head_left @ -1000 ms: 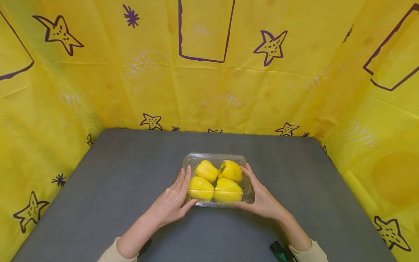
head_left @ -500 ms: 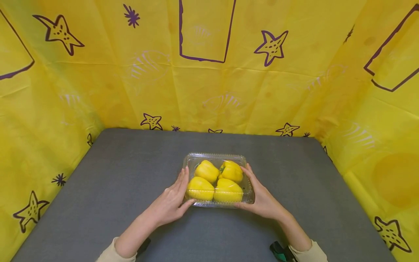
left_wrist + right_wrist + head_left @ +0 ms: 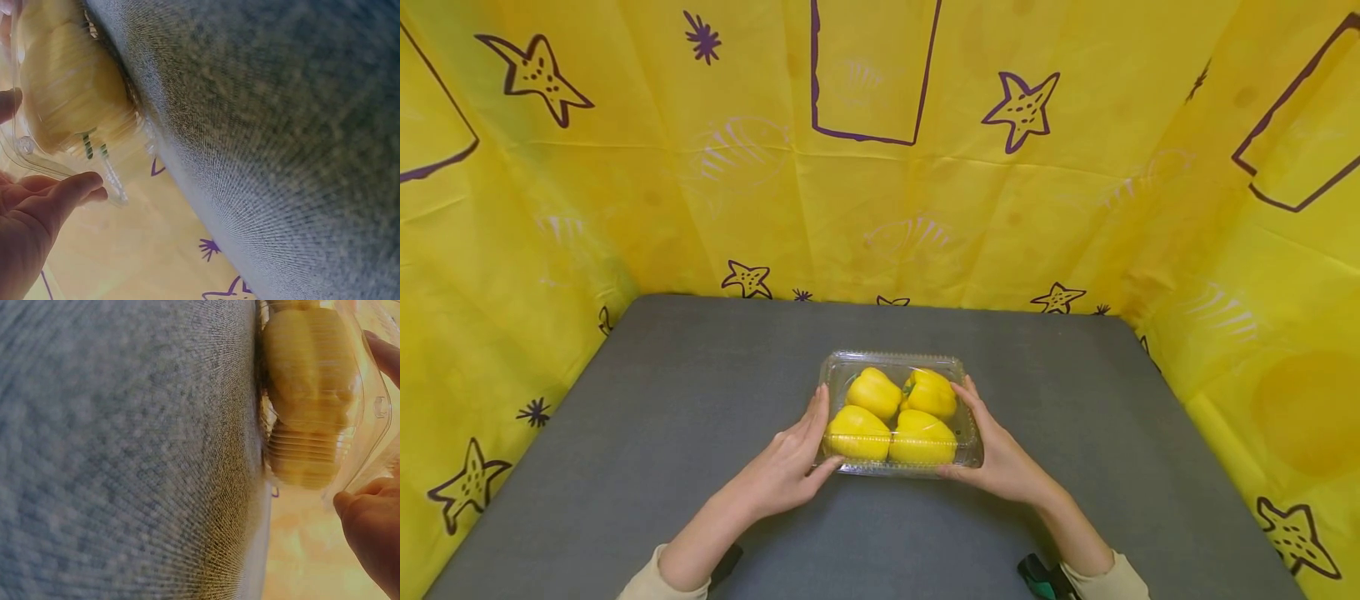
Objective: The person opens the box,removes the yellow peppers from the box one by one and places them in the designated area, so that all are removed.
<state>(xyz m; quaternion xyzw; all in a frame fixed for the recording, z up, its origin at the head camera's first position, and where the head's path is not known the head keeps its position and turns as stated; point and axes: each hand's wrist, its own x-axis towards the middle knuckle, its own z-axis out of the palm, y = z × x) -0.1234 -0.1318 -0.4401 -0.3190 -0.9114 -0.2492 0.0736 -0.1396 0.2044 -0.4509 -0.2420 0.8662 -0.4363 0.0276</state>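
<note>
A clear plastic clamshell container (image 3: pixel 891 360) with a ribbed edge sits on the grey table, tipped slightly in the head view. Several yellow bell peppers (image 3: pixel 874 393) show through its lid, one with a green stem. My left hand (image 3: pixel 784 468) holds the container's left side, fingers along the edge and thumb at the front corner. On the opposite side, my right hand (image 3: pixel 1003 454) grips it, fingertips over the side and thumb along the front edge. The left wrist view shows my thumb (image 3: pixel 81 186) at the container's corner; the right wrist view shows peppers (image 3: pixel 312 369) behind the ribbed wall.
The grey table (image 3: pixel 715 358) reaches back to a yellow cloth backdrop (image 3: pixel 880 192) printed with starfish and fish, which also hangs at both sides. A dark and green strap (image 3: pixel 1041 577) shows by my right wrist, below a beige sleeve (image 3: pixel 1108 579).
My left hand has slid slightly left, and more of the container's left side now shows. The right hand, the container and the peppers stay nearly in place.
</note>
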